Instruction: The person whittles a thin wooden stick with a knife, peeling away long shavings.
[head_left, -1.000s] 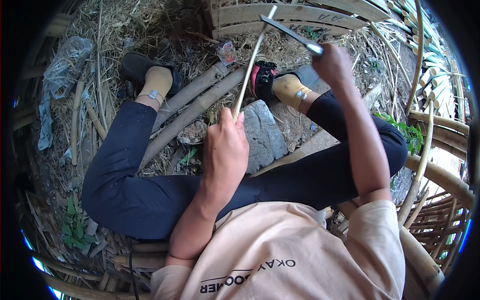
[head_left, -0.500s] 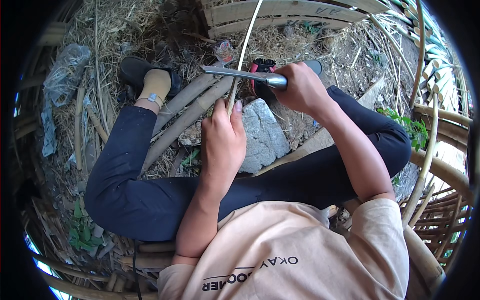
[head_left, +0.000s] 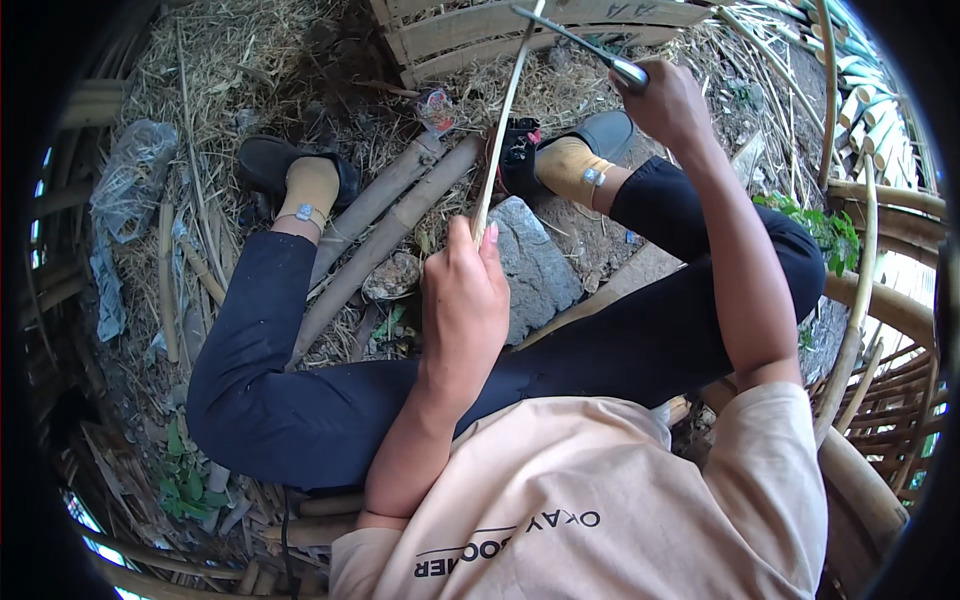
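Note:
My left hand [head_left: 465, 315] is closed round the lower end of a thin, pale bamboo strip [head_left: 505, 120], thumb along its side. The strip slants up and away to the top edge of the picture, where its far end goes out of view. In my right hand [head_left: 668, 105], farther off and to the right, is a long-bladed knife [head_left: 585, 45] with a metal collar; its handle is hidden in my fist. Near its tip the blade crosses the strip's upper part. Below the strip and beyond my left hand lies a grey stone [head_left: 535, 270].
Two bamboo poles [head_left: 400, 235] lie between my feet, beside straw-strewn ground. A wooden slatted crate [head_left: 520, 35] stands at the far side. Cut bamboo poles [head_left: 875, 120] are piled far right. Crumpled clear plastic [head_left: 135, 170] lies at left; a bamboo frame [head_left: 890, 310] borders the right.
My right hand has moved the knife up and away along the strip, from near my left hand to the strip's far part. My left hand has shifted slightly right and nearer me.

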